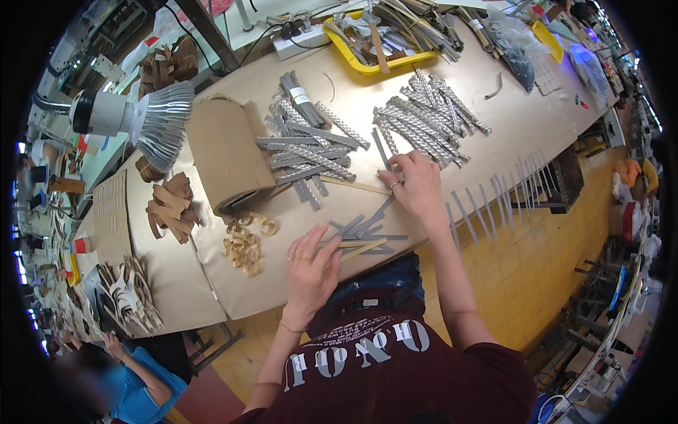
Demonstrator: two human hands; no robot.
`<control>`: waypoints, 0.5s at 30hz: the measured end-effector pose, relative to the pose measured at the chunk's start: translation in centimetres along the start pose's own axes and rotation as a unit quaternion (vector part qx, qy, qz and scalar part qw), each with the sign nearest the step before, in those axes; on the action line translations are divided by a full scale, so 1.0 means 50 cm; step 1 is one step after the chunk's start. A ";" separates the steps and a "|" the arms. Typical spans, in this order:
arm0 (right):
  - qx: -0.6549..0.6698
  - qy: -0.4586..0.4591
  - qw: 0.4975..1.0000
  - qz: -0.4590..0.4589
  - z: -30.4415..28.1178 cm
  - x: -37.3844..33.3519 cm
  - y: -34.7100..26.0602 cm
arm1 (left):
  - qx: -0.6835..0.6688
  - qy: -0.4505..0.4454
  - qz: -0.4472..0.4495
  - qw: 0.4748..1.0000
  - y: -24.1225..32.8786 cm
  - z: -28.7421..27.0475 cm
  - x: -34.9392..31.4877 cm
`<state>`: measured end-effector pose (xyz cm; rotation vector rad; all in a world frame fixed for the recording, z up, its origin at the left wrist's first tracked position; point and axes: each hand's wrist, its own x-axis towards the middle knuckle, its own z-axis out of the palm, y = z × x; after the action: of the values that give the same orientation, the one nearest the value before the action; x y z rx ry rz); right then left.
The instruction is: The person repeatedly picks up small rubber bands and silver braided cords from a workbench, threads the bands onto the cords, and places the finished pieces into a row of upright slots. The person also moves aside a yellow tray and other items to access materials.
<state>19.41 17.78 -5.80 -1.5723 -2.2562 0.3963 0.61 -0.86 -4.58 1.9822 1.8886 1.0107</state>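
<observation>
My left hand [312, 265] hovers at the table's near edge with its fingers stretched out and apart. Beside its fingertips lie loose flat grey strips [374, 232] and a narrow pale-yellow strip [367, 249]. Farther up and to the right, my right hand [418, 189] has its thumb and fingers closed on the lower end of a flat grey strip [379, 145]. A silver braided strap [388, 138] lies right alongside that strip. Beyond this hand spreads a heap of silver braided straps [427, 116]. A mixed pile of grey strips and braids [307, 152] sits left of it.
Left stand a brown cardboard roll [229, 152], a finned lamp [162, 124], tan strips [171, 205] and pale curls [247, 244]. A yellow tray [367, 67] holds scraps at the back. Grey strips [480, 208] hang over the right table edge. A person in blue [145, 385] is lower left.
</observation>
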 end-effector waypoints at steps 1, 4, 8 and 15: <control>-0.008 0.013 1.000 -0.001 0.009 -0.006 -0.007 | 0.002 0.002 0.000 1.000 -0.001 0.001 -0.003; 0.005 0.029 1.000 0.003 0.022 -0.022 -0.016 | 0.007 0.003 -0.006 1.000 -0.003 0.003 -0.008; 0.033 0.032 0.998 -0.030 0.029 -0.043 -0.025 | 0.000 -0.003 -0.012 1.000 -0.001 0.003 -0.007; -0.007 0.014 0.996 -0.092 0.023 -0.050 -0.019 | -0.003 0.015 -0.014 1.000 -0.005 0.004 -0.007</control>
<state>18.86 15.10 -6.76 -1.3531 -2.3622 0.3072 0.55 -1.10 -4.99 1.9427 1.9217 1.0428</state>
